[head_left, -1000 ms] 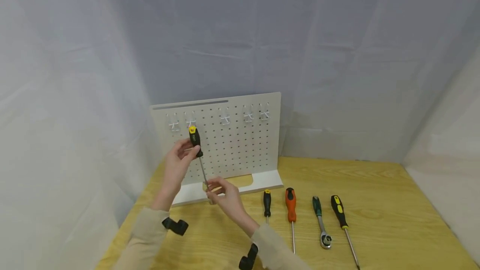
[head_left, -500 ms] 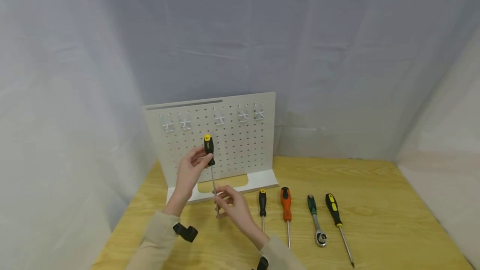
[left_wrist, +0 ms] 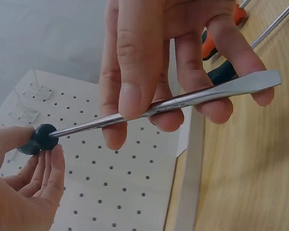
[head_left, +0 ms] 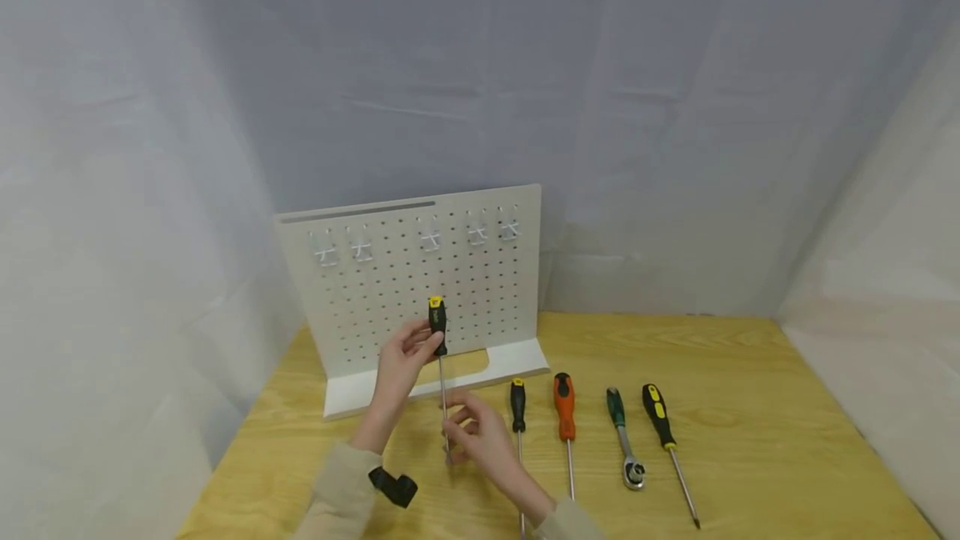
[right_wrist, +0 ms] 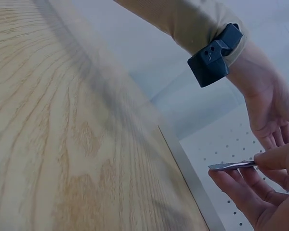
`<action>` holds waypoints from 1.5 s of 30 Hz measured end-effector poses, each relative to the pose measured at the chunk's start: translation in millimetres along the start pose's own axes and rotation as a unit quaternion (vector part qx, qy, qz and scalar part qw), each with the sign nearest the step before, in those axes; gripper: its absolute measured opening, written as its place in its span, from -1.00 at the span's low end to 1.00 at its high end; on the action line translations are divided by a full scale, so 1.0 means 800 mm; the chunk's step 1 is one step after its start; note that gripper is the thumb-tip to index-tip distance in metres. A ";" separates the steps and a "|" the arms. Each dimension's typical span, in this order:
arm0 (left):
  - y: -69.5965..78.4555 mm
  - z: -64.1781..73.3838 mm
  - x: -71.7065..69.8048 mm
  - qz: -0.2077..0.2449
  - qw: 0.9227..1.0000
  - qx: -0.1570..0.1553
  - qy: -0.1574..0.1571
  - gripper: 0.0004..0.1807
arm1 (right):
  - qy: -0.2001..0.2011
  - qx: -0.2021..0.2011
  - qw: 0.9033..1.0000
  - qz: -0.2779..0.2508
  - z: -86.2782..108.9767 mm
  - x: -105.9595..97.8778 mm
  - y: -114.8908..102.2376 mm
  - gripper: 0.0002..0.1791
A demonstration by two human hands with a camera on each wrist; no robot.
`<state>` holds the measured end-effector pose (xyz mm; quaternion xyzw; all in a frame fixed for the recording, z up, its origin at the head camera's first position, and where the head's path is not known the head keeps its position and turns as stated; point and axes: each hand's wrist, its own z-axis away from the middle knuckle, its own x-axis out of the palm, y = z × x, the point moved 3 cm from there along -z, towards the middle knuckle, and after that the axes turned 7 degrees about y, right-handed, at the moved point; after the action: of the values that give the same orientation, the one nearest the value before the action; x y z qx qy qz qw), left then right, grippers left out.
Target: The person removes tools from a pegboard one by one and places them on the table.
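A flat-blade screwdriver [head_left: 437,325] with a black handle and yellow cap is held nearly upright in front of the pegboard. My left hand [head_left: 399,367] pinches its handle between thumb and fingers. Lower down, my right hand [head_left: 486,442] grips the steel shaft near the tip. The left wrist view shows the right thumb pressing the shaft [left_wrist: 173,103] against the fingers, its wide flat blade [left_wrist: 260,83] lying across the fingertips. In the right wrist view the blade tip [right_wrist: 226,166] sticks out past the right hand, above the wooden table.
Behind the hands stands a white pegboard [head_left: 487,273] with several clear hooks [head_left: 430,236] along its top. On the table [head_left: 750,423] to the right lie a small black screwdriver [head_left: 518,407], an orange screwdriver [head_left: 565,408], a ratchet wrench [head_left: 633,473] and a black-and-yellow screwdriver [head_left: 660,417].
Both hands have moved down and to the right with the screwdriver, away from the hooks. The screwdriver has turned from a slant to nearly upright. The head view has shifted slightly.
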<state>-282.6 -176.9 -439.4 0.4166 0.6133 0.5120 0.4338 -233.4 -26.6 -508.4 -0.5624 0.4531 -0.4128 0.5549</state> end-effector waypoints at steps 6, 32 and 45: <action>-0.021 0.013 0.017 0.009 1.000 -0.018 -0.012 -0.50 | -0.020 0.006 0.999 0.037 0.014 -0.011 0.010 -0.72; -0.082 0.050 0.058 -0.004 0.996 -0.043 -0.073 -0.58 | -0.017 0.053 0.998 0.037 0.048 -0.032 0.035 -0.63; -0.094 0.061 0.055 -0.038 0.993 -0.054 -0.099 -0.59 | -0.038 0.115 0.992 0.038 0.053 -0.030 0.047 -0.65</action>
<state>-252.7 -131.5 -523.3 0.4177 0.5542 0.4836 0.5334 -200.1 8.4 -546.7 -0.4928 0.4022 -0.4190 0.6479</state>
